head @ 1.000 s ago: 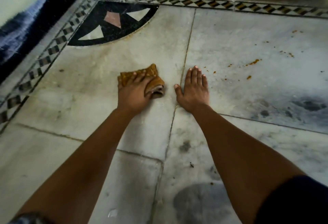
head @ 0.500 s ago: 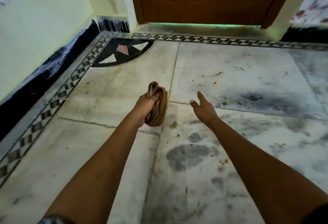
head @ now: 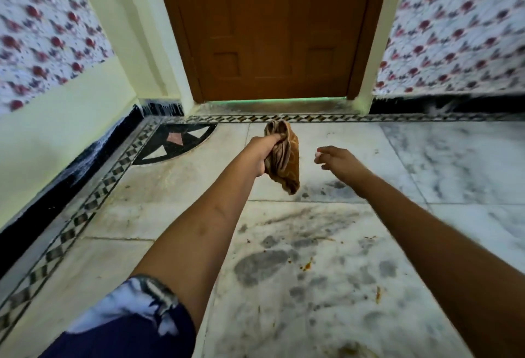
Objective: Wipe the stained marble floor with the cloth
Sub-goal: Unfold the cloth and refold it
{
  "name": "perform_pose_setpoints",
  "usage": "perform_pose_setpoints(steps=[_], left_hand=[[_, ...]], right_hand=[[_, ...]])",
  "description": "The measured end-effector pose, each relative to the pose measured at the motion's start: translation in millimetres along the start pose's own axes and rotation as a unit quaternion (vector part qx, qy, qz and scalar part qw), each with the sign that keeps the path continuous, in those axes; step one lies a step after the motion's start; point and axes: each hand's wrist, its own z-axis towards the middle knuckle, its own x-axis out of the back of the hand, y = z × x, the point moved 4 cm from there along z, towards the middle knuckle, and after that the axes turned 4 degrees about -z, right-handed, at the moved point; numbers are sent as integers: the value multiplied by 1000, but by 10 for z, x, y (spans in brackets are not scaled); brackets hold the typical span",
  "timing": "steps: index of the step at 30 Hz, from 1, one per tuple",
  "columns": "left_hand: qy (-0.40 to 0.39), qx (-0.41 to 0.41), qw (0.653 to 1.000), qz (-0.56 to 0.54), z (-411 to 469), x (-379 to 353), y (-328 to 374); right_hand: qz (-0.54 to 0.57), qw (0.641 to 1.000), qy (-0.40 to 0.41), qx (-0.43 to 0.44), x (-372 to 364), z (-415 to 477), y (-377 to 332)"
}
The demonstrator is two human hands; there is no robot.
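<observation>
the marble floor [head: 468, 164] fills the view beneath both your hands. grey smudges [head: 264, 266] and orange specks [head: 308, 265] lie nearer to you than the hands. a brown door [head: 270, 31] stands beyond them. your left hand [head: 262, 154] is up off the floor, fingers clamped round a bunched brown cloth [head: 285, 159] that hangs from the fist and touches nothing below. your right hand [head: 338, 159] hovers just right of the cloth, apart from it, fingers loose and holding nothing.

to wipe well, it looks best to bring the cloth down onto the soiled patch below your forearms. spread it flat under your palm rather than balled, and draw the specks inward so they don't scatter.

counted: one floor, one door, two hands, one cloth. the grey smudges are many and run together. there are at least three orange specks, and the smaller ones are too blurred to count.
</observation>
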Motion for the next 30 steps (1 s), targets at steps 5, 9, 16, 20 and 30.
perform_pose_setpoints(steps=[5,9,16,20,30], left_hand=[[-36,22,998,52,-115,-450,-70],[-4,5,999,36,-161,-517,-194],[41,-30,999,16,-231,-276,-204],[45,-19,999,2,-200,-240,-212],[163,-14,987,-10,-46,225,-390]], right_hand=[[156,984,-68,-45,32,-282,-6],[181,974,-127,-41,6,-298,38],[198,970,-135,-34,-100,-223,42],[226,970,-65,-64,-30,-141,53],[234,959,49,-151,285,-32,278]])
